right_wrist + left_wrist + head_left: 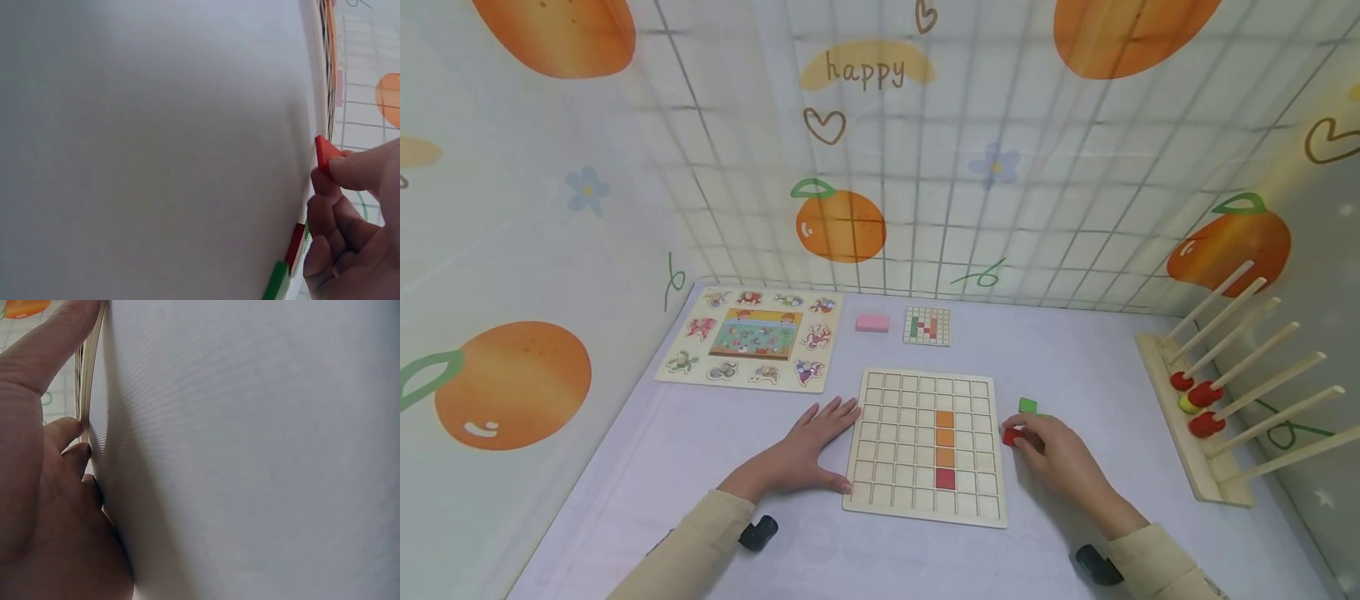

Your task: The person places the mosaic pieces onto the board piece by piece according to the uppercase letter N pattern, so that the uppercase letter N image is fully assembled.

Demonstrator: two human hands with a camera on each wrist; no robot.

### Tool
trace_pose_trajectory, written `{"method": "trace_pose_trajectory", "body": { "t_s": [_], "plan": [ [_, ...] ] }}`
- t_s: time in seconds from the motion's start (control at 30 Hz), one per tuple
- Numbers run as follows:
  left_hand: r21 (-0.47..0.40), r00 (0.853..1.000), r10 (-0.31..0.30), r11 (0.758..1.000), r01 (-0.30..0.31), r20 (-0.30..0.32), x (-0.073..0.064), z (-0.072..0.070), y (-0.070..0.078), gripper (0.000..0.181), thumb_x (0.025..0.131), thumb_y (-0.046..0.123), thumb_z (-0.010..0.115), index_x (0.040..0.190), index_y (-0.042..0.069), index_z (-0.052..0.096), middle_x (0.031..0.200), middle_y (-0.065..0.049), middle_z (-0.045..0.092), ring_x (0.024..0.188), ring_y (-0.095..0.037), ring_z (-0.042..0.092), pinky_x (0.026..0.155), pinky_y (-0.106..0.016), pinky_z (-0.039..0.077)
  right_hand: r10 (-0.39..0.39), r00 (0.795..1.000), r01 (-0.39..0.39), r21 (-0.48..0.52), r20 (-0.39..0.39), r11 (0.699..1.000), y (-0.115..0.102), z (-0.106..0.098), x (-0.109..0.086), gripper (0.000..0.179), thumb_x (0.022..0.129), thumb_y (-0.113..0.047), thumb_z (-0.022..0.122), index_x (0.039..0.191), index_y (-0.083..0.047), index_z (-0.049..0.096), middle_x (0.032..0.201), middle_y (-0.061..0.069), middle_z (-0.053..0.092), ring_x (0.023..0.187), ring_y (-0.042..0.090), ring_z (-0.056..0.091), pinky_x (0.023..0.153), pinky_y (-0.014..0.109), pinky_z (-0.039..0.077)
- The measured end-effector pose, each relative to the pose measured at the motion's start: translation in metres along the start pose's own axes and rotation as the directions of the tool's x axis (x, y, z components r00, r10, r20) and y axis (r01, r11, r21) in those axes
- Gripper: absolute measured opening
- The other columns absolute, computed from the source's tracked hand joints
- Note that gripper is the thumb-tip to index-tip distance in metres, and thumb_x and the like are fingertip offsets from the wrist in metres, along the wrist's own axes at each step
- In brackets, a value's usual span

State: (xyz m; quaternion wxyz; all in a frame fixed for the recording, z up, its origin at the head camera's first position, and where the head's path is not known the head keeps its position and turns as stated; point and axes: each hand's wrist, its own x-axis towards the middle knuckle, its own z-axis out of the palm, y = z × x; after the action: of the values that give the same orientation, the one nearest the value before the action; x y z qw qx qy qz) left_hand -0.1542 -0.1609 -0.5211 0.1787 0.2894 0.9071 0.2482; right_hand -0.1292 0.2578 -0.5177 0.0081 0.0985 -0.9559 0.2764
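A wooden grid board [887, 433] lies in front of me. One of its columns holds three orange tiles [945, 437] with a red tile [945, 478] below them. My left hand [808, 446] is spread on the table, index fingertip and thumb at the board's left edge. Just off the right edge, my right hand [1063, 458] pinches a red square tile [326, 154] between thumb and index finger. Close by that hand lies a green tile [1027, 406]. In the right wrist view, a darker red tile [295, 247] and a green tile [275, 281] show below the fingers.
A pattern card [927, 326] and a pink block [872, 322] lie behind the board. At the back left is a sea-animal puzzle board [700, 351]. A wooden peg rack [1195, 450] with red and yellow beads stands at the right. Printed curtains enclose the table.
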Motion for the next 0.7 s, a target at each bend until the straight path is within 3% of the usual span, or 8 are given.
{"method": "trace_pose_trajectory", "body": {
  "t_s": [0.43, 0.7],
  "plan": [
    [-0.005, 1.0, 0.011, 1.0, -0.011, -0.001, 0.0, -0.001, 0.001, 0.117, 0.074, 0.063, 0.081, 0.164, 0.018, 0.02, 0.171, 0.003, 0.01, 0.157, -0.02, 0.0, 0.127, -0.047, -0.004, 0.017, 0.999, -0.016, 0.05, -0.031, 0.999, -0.008, -0.003, 0.001, 0.021, 0.092, -0.008, 0.075, 0.111, -0.015, 0.07, 0.093, -0.004, 0.071, 0.078, 0.014, 0.054, 0.065, 0.026, 0.05],
    [-0.002, 1.0, 0.004, 1.0, -0.004, 0.003, 0.0, 0.0, 0.0, 0.118, 0.074, 0.063, 0.081, 0.164, 0.019, 0.019, 0.171, 0.005, 0.009, 0.157, -0.02, -0.001, 0.128, -0.046, -0.005, 0.028, 1.0, -0.028, 0.118, -0.002, 0.993, -0.022, 0.0, 0.001, 0.022, 0.092, -0.009, 0.075, 0.112, -0.018, 0.071, 0.097, -0.006, 0.073, 0.081, 0.011, 0.06, 0.067, 0.025, 0.054]
  ]
}}
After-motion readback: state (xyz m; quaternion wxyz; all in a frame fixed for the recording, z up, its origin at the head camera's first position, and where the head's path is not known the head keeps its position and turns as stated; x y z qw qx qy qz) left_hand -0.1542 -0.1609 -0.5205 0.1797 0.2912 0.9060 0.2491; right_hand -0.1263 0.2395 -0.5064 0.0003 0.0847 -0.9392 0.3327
